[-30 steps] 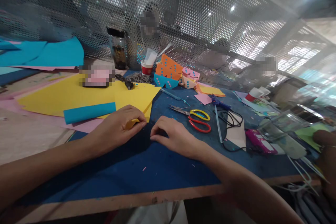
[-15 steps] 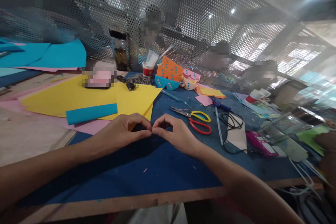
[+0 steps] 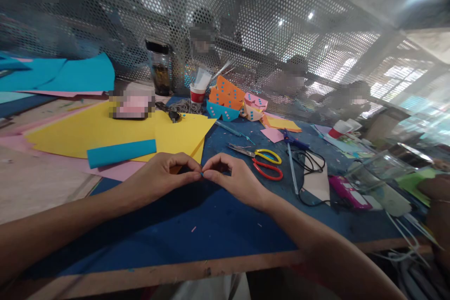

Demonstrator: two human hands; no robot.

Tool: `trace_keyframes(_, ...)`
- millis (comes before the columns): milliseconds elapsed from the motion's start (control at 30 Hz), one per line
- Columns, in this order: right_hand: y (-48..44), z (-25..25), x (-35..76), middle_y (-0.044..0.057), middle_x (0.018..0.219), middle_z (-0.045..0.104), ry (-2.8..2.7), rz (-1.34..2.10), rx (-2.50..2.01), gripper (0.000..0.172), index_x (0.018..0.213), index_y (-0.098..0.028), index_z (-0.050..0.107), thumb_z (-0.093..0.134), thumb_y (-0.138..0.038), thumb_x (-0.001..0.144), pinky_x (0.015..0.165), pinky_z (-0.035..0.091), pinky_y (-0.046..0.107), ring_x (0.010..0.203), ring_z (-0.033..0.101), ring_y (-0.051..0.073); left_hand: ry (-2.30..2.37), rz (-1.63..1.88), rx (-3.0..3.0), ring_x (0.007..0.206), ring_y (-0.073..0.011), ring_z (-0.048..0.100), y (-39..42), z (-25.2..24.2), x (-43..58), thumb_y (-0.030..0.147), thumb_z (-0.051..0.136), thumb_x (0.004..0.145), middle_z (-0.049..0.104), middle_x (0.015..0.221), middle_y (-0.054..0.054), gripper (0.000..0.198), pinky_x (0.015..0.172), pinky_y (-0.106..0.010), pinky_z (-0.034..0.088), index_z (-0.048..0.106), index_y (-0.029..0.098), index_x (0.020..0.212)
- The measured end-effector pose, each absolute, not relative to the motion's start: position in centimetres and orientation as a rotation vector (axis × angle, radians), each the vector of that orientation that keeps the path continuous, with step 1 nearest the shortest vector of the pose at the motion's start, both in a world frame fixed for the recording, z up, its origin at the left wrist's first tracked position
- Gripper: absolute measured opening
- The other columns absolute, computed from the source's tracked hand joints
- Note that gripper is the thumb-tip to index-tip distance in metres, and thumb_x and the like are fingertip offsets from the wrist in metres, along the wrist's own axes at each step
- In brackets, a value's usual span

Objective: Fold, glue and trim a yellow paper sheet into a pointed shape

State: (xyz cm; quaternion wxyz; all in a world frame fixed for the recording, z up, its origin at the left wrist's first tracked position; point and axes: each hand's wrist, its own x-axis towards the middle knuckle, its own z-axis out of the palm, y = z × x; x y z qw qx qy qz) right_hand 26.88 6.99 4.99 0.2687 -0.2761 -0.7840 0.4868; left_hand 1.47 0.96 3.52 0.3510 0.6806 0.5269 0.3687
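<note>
My left hand [image 3: 176,171] and my right hand [image 3: 234,176] meet fingertip to fingertip above the blue table mat [image 3: 197,215]. Each is closed in a pinch, thumb against fingers. A tiny blue piece [image 3: 202,174] shows between the fingertips, mostly covered and too small to identify. Scissors [image 3: 269,161] with one yellow and one red handle lie just beyond my right hand, blades pointing left. Near my left hand, a folded blue paper strip [image 3: 121,153] rests on yellow paper sheets [image 3: 70,131].
Dotted paper pieces [image 3: 228,94] stand behind, beside a red-and-white cup [image 3: 197,93] and a jar [image 3: 161,68]. At right are a glue gun [image 3: 295,140], a black cord, a magenta device [image 3: 349,192] and a clear container [image 3: 379,171]. Another person's hand [image 3: 434,190] is at the far right.
My hands keep nearly the same place, fingertips still together. A speck of blue now shows between them. The view has shifted very slightly.
</note>
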Motion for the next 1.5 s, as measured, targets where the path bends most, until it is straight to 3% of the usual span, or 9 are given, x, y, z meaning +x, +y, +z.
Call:
trace_keyframes(367, 7.04, 4.8, 27.11, 0.002, 0.111, 0.089, -2.091, 1.324, -0.677, 0.017, 0.112, -0.023, 0.084, 0.091, -0.038, 0.109, 0.1, 0.066, 0.037, 0.105, 0.082, 0.021, 1.332, 0.967, 1.702, 0.08, -0.0229, 0.076, 0.88, 3.79, 1.71, 0.081, 0.09, 0.091, 0.09, 0.088, -0.004, 0.053, 0.072, -0.03, 0.057, 0.095, 0.028, 0.094)
trace_keyframes(700, 7.03, 4.68, 27.0, 0.003, 0.11, 0.089, -2.077, 1.28, -0.669, 0.022, 0.111, -0.023, 0.085, 0.095, -0.043, 0.108, 0.101, 0.067, 0.037, 0.106, 0.084, 0.022, 1.272, 0.998, 1.681, 0.076, -0.0209, 0.074, 0.9, 3.8, 1.68, 0.072, 0.091, 0.092, 0.091, 0.089, -0.003, 0.044, 0.069, -0.027, 0.059, 0.097, 0.029, 0.096)
trace_keyframes(867, 6.95, 4.78, 26.96, 0.003, 0.108, 0.089, -2.063, 1.275, -0.653, 0.035, 0.107, -0.024, 0.086, 0.098, -0.057, 0.105, 0.1, 0.067, 0.038, 0.103, 0.083, 0.022, 1.286, 0.986, 1.654, 0.062, -0.014, 0.059, 0.87, 4.14, 1.84, 0.067, 0.093, 0.092, 0.08, 0.074, -0.001, 0.041, 0.055, -0.02, 0.046, 0.097, 0.026, 0.096)
trace_keyframes(1033, 6.8, 4.79, 27.01, 0.003, 0.106, 0.088, -2.056, 1.264, -0.63, 0.031, 0.107, -0.025, 0.085, 0.098, -0.052, 0.105, 0.099, 0.068, 0.038, 0.102, 0.083, 0.022, 1.266, 0.978, 1.616, 0.05, -0.0099, 0.043, 0.91, 4.19, 1.78, 0.064, 0.095, 0.091, 0.069, 0.063, 0.003, 0.037, 0.046, -0.019, 0.035, 0.097, 0.027, 0.095)
trace_keyframes(1300, 6.82, 4.43, 26.96, 0.001, 0.104, 0.088, -2.065, 1.225, -0.581, 0.01, 0.108, -0.024, 0.084, 0.091, -0.03, 0.106, 0.096, 0.067, 0.035, 0.1, 0.083, 0.02, 1.214, 0.968, 1.605, 0.052, -0.008, 0.045, 0.93, 4.35, 1.78, 0.056, 0.094, 0.093, 0.086, 0.078, 0.0, 0.029, 0.047, -0.018, 0.034, 0.098, 0.027, 0.092)
trace_keyframes(1500, 6.83, 4.05, 26.92, 0.001, 0.107, 0.087, -2.106, 1.165, -0.613, 0.007, 0.109, -0.024, 0.084, 0.09, -0.023, 0.107, 0.096, 0.067, 0.034, 0.101, 0.083, 0.02, 1.209, 0.941, 1.557, 0.07, -0.0167, 0.073, 0.99, 4.27, 1.9, 0.062, 0.096, 0.09, 0.092, 0.085, -0.004, 0.035, 0.065, -0.02, 0.057, 0.098, 0.027, 0.092)
